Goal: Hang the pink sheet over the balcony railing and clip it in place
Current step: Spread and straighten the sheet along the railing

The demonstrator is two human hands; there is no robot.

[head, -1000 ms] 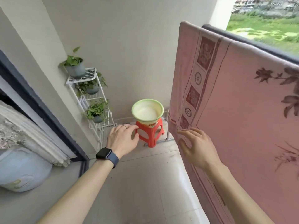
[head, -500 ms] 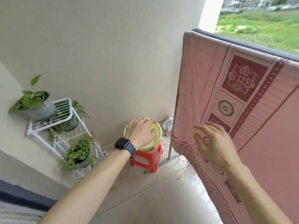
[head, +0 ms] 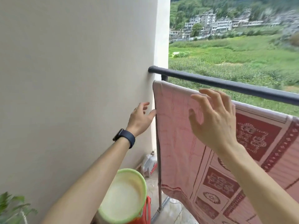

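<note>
Plainly neither hand holds anything. The left hand (head: 140,118) is open with its fingers spread and its thumb at the sheet's (head: 186,151) left hem, touching it or a hair off. The right hand (head: 212,120) is open too, its fingers fanned and loosely bent in front of the cloth just under the railing (head: 226,84); whether its fingertips rest on the cloth I cannot tell. The chief risk, as I judge it, is that the sheet slides. Nothing that fastens it shows, so a tug on the hem or a gust from beyond the railing could drag it sideways or off altogether. A smoothing stroke that pulls down harder at one end could leave it skewed. The sheet hangs on the near side of the railing, its top edge just below the dark bar and its left corner close to where the railing meets the wall (head: 72,78). What it is draped over is hidden. It lies behind the right hand and to the right of the left hand, falling well below both. Below the railing's wall end a jug (head: 149,162) stands on the floor, and nearer the person a green basin (head: 123,199) sits on a red stool (head: 148,210).
</note>
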